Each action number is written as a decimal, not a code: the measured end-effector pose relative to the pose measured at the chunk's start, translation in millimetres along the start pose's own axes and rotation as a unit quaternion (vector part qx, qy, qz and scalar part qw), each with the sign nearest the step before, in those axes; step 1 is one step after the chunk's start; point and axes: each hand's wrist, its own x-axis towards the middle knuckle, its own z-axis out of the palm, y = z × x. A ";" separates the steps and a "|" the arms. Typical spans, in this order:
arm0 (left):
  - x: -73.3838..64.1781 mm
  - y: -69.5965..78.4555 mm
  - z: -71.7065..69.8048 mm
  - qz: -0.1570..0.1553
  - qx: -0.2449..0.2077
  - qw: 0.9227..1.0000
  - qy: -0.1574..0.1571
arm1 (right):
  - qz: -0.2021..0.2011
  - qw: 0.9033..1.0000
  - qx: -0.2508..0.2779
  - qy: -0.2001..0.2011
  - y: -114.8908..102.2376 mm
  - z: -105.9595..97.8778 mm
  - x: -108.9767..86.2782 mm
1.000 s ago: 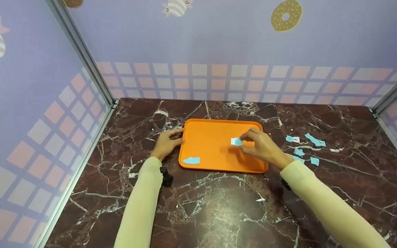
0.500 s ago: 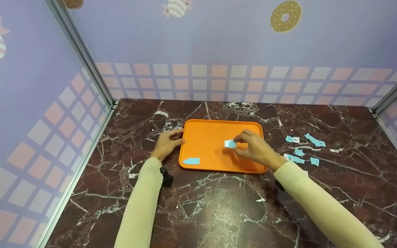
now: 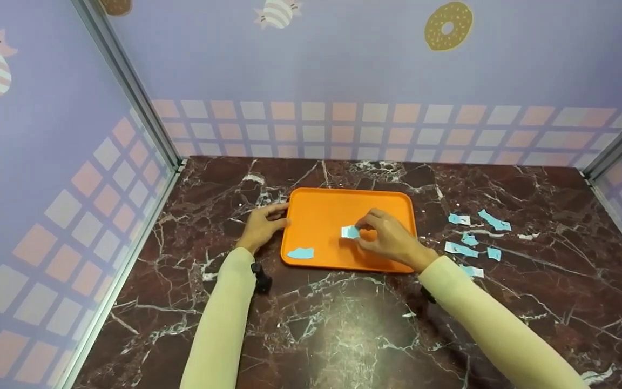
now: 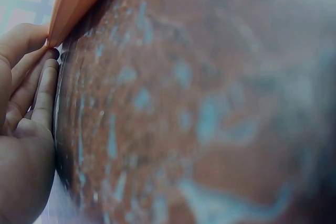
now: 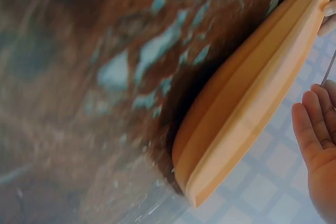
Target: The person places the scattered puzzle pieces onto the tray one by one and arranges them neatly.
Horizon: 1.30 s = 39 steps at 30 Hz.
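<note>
An orange tray (image 3: 322, 210) lies on the dark marbled table. At its left edge my left hand (image 3: 261, 226) grips the rim, thumb on the rim and fingers against the outer side, as the left wrist view shows. Over the middle of the tray my right hand (image 3: 389, 237) pinches a torn blue-and-white paper piece (image 3: 350, 232) between thumb and fingertips. Another torn blue paper piece (image 3: 301, 253) lies flat in the tray's near left corner. In the right wrist view only a thin edge of the held paper shows beside the fingers (image 5: 310, 121).
Several torn blue and white paper scraps (image 3: 461, 249) lie on the table right of the tray. A small white scrap (image 3: 408, 315) seems to lie nearer. Patterned panels (image 3: 311, 65) enclose the table at the back and sides.
My right hand has moved left and slightly nearer over the tray, carrying the paper piece with it. My left hand stays at the tray's left rim.
</note>
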 end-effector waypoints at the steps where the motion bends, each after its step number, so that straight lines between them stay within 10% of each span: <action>1: 0.3 0.0 -0.1 -0.001 0.000 1.000 0.000 | -0.001 1.000 0.000 -0.002 -0.7 1.4 0.3; 39: -0.4 0.7 -0.4 -0.001 0.005 1.000 -0.004 | -0.021 0.999 -0.021 -0.045 -28.5 35.6 5.3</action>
